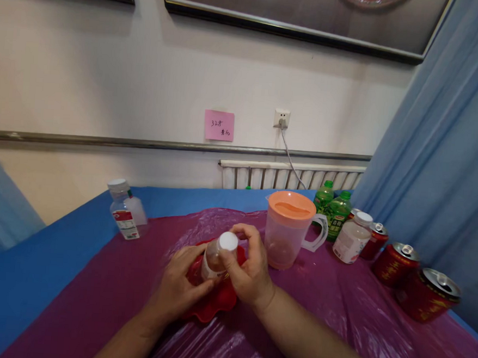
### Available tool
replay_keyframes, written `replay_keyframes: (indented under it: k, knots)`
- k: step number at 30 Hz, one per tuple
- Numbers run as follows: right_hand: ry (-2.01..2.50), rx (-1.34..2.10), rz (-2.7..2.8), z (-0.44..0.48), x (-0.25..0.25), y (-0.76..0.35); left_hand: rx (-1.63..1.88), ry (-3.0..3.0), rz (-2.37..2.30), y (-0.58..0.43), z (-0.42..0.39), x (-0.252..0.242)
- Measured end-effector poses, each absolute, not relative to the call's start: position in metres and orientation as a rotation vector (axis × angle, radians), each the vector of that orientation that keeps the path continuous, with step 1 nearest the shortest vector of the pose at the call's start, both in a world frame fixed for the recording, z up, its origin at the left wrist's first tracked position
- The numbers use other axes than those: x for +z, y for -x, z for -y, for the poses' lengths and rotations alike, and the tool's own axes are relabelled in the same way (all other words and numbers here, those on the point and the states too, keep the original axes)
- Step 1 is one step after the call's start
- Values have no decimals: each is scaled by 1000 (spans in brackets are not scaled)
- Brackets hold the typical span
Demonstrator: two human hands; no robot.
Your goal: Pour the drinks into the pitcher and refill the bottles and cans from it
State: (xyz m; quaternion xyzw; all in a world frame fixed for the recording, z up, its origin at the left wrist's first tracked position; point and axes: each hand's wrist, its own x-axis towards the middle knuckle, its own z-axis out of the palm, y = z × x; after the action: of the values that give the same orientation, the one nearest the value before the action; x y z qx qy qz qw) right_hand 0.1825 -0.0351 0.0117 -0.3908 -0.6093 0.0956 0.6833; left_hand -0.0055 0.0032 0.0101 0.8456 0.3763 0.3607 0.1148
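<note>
A small clear bottle (213,260) with a white cap stands over a red scalloped dish (214,300) on the purple plastic sheet (133,281). My left hand (180,289) is wrapped round the bottle's lower body. My right hand (247,267) closes round its neck, with fingers curled at the white cap (228,241). The bottle holds a little brownish liquid. Just right of my hands stands a clear jug (286,237) with an orange lid.
Another clear bottle with a red label (125,210) stands at the left on the blue cloth. At the right are two green bottles (332,208), a white-capped bottle (353,237) and several red cans (397,263). A blue curtain (445,160) hangs at the right.
</note>
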Motion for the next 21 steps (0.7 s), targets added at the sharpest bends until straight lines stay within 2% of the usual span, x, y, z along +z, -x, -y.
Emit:
replay_keyframes:
  k: [21]
  knots:
    - [783, 236, 1449, 37, 8, -181, 1082, -2503, -1076, 4, -2, 12]
